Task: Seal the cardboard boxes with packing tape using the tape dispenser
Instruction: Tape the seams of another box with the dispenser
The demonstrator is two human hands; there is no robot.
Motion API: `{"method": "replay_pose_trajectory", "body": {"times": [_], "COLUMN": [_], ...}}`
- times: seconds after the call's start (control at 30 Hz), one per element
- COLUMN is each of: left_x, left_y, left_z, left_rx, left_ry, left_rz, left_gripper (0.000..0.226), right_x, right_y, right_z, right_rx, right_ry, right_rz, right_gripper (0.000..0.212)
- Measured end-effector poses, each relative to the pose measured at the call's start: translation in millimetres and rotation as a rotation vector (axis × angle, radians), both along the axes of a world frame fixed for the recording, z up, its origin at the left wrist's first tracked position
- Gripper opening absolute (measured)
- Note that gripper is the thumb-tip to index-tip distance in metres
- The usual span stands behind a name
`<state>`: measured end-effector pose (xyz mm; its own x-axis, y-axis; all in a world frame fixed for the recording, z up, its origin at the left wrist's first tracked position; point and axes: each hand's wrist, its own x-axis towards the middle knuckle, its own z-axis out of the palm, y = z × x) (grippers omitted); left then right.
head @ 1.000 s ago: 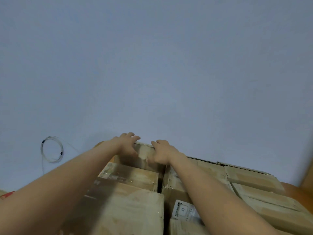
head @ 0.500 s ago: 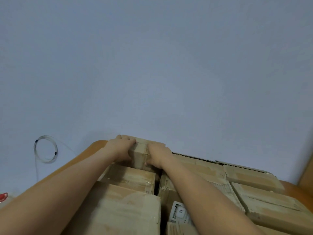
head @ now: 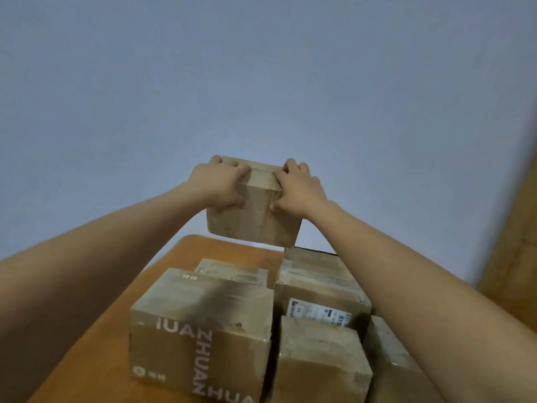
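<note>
A small brown cardboard box (head: pixel 255 222) hangs in the air above the far end of the table, held between both hands. My left hand (head: pixel 219 184) grips its upper left edge, fingers curled over the top and thumb on the near face. My right hand (head: pixel 299 189) grips the upper right edge the same way. Clear tape runs down the middle of the box's near face. No tape dispenser is in view.
Several taped cardboard boxes stand packed together on the orange wooden table (head: pixel 186 257): a large one printed ZHUAN (head: pixel 200 330) at front left, one with a white label (head: pixel 319 312) behind right. A pale blue wall fills the background. A wooden panel (head: pixel 511 242) stands at right.
Both hands closed on the far box and lifted it off the stack into the air. The view has tilted down, showing more of the table and boxes.
</note>
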<state>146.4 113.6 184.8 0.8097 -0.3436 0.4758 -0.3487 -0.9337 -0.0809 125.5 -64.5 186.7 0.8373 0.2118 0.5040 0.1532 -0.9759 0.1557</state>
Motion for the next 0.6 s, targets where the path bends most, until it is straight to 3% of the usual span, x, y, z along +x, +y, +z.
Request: {"method": "replay_pose_trajectory", "body": {"times": [0.17, 0.3, 0.43, 0.6], "left_x": [-74, -138, -209, -271], "left_y": [5, 10, 15, 22], "left_z": [31, 28, 2, -67], "left_rx": [0.055, 0.032, -0.04, -0.099], "left_ry": [-0.098, -0.113, -0.084, 0.079], "left_rz": [-0.068, -0.213, -0.315, -0.38], "left_gripper": [0.078, 0.085, 0.101, 0.088], "right_x": [-83, -159, -234, -305], "right_y": [-5, -13, -17, -16], "right_z": [34, 27, 3, -60], "right_rx": [0.029, 0.128, 0.233, 0.196], "right_ry": [-0.039, -0.029, 0.064, 0.159], "right_rz": [0.038, 0.114, 0.182, 0.164], "right_gripper": [0.06, 0.071, 0.078, 0.085]}}
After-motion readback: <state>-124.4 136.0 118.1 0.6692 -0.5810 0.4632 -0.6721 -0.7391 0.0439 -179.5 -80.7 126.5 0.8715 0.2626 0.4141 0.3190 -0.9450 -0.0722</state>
